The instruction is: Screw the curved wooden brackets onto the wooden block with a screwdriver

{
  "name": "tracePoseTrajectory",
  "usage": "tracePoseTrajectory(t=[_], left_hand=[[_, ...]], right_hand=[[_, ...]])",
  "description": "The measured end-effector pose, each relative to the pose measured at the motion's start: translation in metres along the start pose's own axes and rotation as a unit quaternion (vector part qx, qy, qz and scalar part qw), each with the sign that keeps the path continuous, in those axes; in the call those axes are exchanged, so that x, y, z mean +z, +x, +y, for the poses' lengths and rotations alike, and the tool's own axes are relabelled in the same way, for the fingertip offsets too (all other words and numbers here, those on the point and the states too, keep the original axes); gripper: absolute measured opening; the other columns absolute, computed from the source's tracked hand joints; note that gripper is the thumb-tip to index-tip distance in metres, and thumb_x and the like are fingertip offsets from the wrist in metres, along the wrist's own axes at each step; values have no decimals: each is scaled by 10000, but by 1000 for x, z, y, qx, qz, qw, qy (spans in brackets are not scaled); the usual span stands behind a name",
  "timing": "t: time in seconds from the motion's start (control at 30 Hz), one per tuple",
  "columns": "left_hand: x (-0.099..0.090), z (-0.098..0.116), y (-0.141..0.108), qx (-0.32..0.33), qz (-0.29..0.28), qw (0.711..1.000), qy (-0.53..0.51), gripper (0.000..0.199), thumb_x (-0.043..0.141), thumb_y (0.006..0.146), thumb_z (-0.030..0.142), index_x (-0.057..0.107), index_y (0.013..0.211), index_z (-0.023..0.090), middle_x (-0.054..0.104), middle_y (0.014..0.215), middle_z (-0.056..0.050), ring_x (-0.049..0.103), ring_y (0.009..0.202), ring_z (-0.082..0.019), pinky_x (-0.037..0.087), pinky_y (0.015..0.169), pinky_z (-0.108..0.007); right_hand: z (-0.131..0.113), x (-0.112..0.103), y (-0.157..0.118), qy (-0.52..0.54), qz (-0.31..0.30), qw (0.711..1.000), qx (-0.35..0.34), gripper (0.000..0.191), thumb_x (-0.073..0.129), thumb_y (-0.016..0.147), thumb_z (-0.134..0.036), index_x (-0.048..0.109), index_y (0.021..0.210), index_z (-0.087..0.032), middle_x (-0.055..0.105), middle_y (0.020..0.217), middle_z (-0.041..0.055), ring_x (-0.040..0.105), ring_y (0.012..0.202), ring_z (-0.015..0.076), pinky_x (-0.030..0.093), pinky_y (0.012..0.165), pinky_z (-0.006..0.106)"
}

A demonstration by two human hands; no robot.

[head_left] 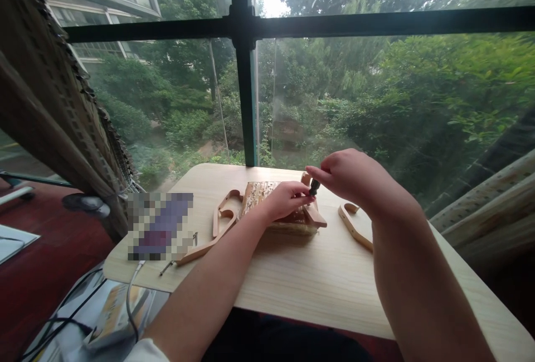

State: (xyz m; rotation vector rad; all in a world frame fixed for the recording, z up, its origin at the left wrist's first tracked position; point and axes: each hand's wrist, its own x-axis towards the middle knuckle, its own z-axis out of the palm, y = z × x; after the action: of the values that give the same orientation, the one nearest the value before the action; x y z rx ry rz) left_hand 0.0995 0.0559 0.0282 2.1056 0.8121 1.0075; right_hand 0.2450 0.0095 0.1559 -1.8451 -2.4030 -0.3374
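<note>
A brown slatted wooden piece rests on the pale wooden table. My left hand lies over its right part, fingers pinched near the lower end of a small dark tool. From the upper right, my right hand is closed round the tool's top. A short light wooden block sits at the piece's right end. Curved wooden parts lie on both sides: one pair at the left, partly behind my left forearm, and one at the right, partly hidden by my right arm.
At the table's left lie a blurred-out phone-like object with a white cable, and small metal screws or tools. A window frame stands behind the table, with a curtain at the left.
</note>
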Motion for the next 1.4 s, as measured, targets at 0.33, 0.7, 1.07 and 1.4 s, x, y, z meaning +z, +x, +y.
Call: tracePoseTrajectory(t=[0.33, 0.7, 1.07, 1.4], left_hand=[[0, -10, 4, 62, -29, 997, 16, 257, 514, 914, 259, 734, 904, 126, 744, 928, -101, 661, 864, -177, 480, 770, -261], [2, -5, 2, 2, -32, 997, 69, 283, 532, 912, 321, 738, 853, 137, 755, 852, -74, 657, 783, -174, 470, 707, -258], [-4, 10, -5, 14, 194, 973, 122, 238, 513, 857, 144, 738, 931, 169, 747, 876, -74, 649, 859, -196, 504, 832, -323], [-43, 19, -25, -145, -60, 912, 380, 903, 572, 655, 782, 558, 1313, 164, 579, 1311, -213, 507, 1206, -413, 391, 986, -496]], right_hand=[[15, 7, 6, 41, 16, 999, 5, 264, 547, 802, -339, 735, 943, -220, 703, 758, 46, 566, 623, 159, 322, 538, 260], [-13, 12, 2, 49, 9, 997, 64, 457, 390, 876, -533, 713, 765, -230, 689, 768, 73, 595, 678, 195, 307, 537, 273], [45, 82, -13, 653, 310, 665, 187, 325, 513, 811, -536, 434, 715, -235, 496, 626, -28, 572, 582, 146, 498, 663, 315], [76, 117, -26, 205, -82, 949, 224, 210, 659, 637, -374, 548, 579, -205, 603, 572, 40, 555, 528, 172, 374, 490, 280]])
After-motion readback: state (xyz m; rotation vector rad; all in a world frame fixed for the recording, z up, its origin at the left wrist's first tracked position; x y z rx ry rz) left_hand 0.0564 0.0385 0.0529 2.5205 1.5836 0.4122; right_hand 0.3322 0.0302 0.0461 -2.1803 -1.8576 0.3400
